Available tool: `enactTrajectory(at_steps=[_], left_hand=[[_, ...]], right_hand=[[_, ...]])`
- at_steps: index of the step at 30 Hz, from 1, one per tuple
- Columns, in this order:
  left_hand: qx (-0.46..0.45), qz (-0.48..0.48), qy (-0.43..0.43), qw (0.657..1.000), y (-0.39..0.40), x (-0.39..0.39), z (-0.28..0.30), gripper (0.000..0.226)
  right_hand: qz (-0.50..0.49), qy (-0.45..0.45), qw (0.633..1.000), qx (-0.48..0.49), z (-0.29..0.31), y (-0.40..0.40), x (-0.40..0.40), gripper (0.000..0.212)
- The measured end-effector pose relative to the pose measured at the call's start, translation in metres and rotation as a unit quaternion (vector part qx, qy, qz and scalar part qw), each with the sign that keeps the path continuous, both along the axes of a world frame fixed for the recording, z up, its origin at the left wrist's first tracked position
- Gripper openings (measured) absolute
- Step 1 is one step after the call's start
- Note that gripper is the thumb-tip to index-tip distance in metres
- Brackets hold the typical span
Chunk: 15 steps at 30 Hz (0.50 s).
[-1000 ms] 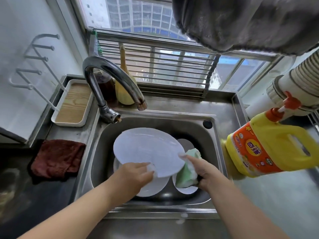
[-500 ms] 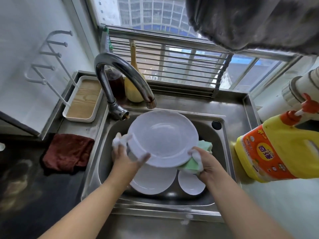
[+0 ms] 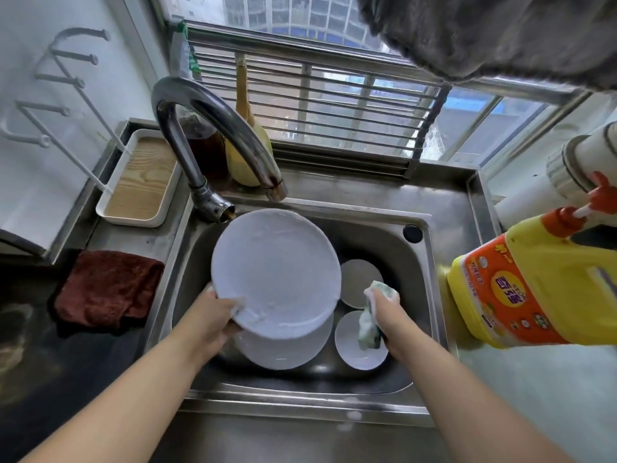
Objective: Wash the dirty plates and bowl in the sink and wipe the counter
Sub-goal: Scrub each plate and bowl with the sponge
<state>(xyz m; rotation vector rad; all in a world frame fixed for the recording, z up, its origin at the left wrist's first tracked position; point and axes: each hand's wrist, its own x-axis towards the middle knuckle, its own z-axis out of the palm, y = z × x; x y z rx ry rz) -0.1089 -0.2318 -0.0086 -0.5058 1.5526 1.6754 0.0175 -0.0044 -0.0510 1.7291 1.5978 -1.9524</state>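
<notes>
My left hand [image 3: 213, 315] grips the lower left rim of a large white plate [image 3: 275, 272], held tilted above the steel sink [image 3: 424, 279] under the faucet spout [image 3: 213, 128]. Soap foam clings to the plate's near edge. My right hand [image 3: 387, 315] is closed on a green and white soapy sponge [image 3: 369, 324], just right of the plate and apart from it. Below, on the sink floor, lie another white plate [image 3: 283, 352], a small white dish [image 3: 354, 349] and a second small white dish or bowl [image 3: 359, 279].
A yellow detergent jug [image 3: 534, 289] stands on the right counter. A dark red cloth [image 3: 107, 289] lies left of the sink, with a white tray [image 3: 140, 178] behind it. A brown bottle [image 3: 203, 148] and a yellow utensil [image 3: 248, 158] stand behind the faucet. A grey towel [image 3: 500, 31] hangs overhead.
My right hand with the sponge came off the plate's right rim and dropped lower. My left hand shifted along the plate's lower left rim and the plate tilted face-up toward me.
</notes>
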Motion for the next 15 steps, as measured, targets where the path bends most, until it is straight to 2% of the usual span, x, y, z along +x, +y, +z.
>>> enactTrajectory(at_steps=[2, 3, 5, 8, 15], left_hand=[[-0.028, -0.021, 0.007, 0.999, -0.004, -0.003, -0.005, 0.045], [-0.038, -0.029, 0.006, 0.999, -0.006, -0.004, -0.009, 0.045], [-0.046, -0.041, -0.002, 0.998, -0.01, -0.003, -0.017, 0.045], [-0.043, -0.048, -0.014, 0.998, -0.014, -0.001, -0.025, 0.045], [-0.053, -0.029, -0.035, 0.998, -0.031, -0.003, -0.037, 0.038]], right_hand=[[0.062, -0.094, 0.991, 0.068, -0.018, 0.007, -0.001, 0.068], [0.131, -0.145, 0.975, 0.109, -0.023, 0.01, -0.001, 0.073], [0.232, -0.194, 0.935, 0.186, -0.035, 0.016, -0.001, 0.076], [0.263, -0.209, 0.905, 0.262, -0.052, 0.025, -0.008, 0.082], [0.304, -0.225, 0.863, 0.335, -0.064, 0.024, -0.01, 0.085]])
